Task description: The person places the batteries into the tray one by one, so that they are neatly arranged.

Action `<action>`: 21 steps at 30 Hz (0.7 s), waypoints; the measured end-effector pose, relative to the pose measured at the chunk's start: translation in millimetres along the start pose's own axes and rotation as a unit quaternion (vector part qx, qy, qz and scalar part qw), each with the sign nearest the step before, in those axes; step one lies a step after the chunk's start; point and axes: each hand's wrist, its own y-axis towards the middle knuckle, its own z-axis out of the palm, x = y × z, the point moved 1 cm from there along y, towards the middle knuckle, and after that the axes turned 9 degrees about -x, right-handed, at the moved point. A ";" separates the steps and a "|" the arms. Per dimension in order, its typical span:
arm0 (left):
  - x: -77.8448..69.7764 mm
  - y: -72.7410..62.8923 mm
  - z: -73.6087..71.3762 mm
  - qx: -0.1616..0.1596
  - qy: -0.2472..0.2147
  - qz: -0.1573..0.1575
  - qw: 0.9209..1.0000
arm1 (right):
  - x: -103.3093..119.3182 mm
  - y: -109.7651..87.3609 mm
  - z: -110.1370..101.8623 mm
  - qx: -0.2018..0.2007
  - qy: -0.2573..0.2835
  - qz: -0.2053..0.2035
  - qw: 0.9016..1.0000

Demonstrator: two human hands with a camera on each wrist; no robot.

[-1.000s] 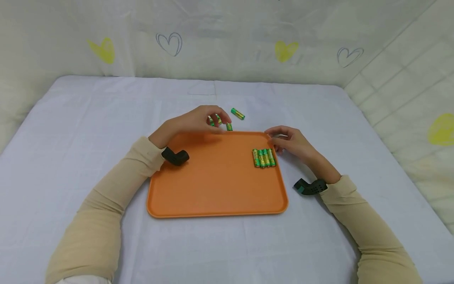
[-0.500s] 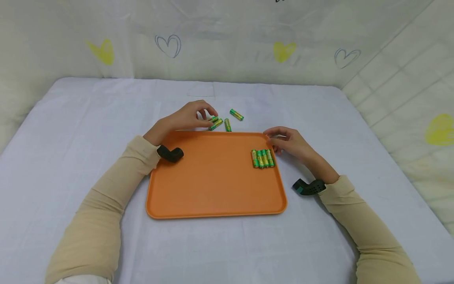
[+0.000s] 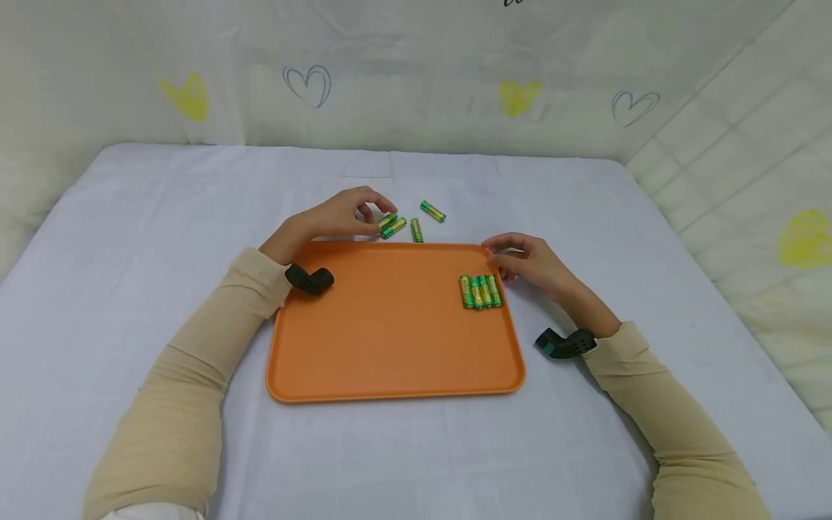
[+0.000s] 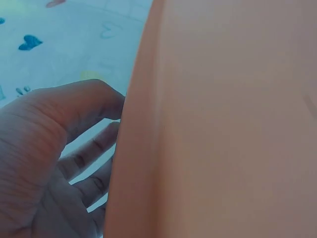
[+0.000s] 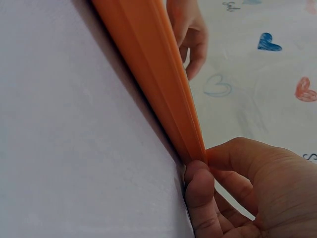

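Observation:
My left hand (image 3: 341, 213) is just beyond the far edge of the orange tray (image 3: 390, 325). Its thumb and index finger pinch a green-and-gold battery (image 3: 388, 220) at its two ends. A second battery (image 3: 393, 228) lies right beside that one, with two more, one battery (image 3: 417, 230) near the rim and another battery (image 3: 432, 211) farther back. In the left wrist view the tray's rim hides the fingertips. My right hand (image 5: 247, 188) grips the tray's far right corner between thumb and fingers. Several batteries (image 3: 481, 292) lie side by side in the tray's right part.
The tray rests on a table with a white cloth (image 3: 416, 455). A pale curtain with drawn hearts (image 3: 416, 79) hangs behind the table, and another stretch of it runs along the right.
My left hand has moved left from above the loose batteries to the leftmost one and now has its fingertips on it. My right hand stays at the tray's corner.

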 end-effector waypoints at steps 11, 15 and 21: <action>-1.8 2.1 2.1 0.041 0.017 -0.026 0.999 | 0.7 1.0 -0.5 -0.003 -0.008 0.000 1.000; -1.6 1.8 1.9 0.041 0.016 -0.027 0.999 | 0.3 1.0 -0.7 -0.003 -0.003 0.001 1.000; -0.6 1.1 0.7 0.031 0.014 -0.020 0.999 | -0.7 1.7 -0.3 -0.002 -0.004 -0.001 1.000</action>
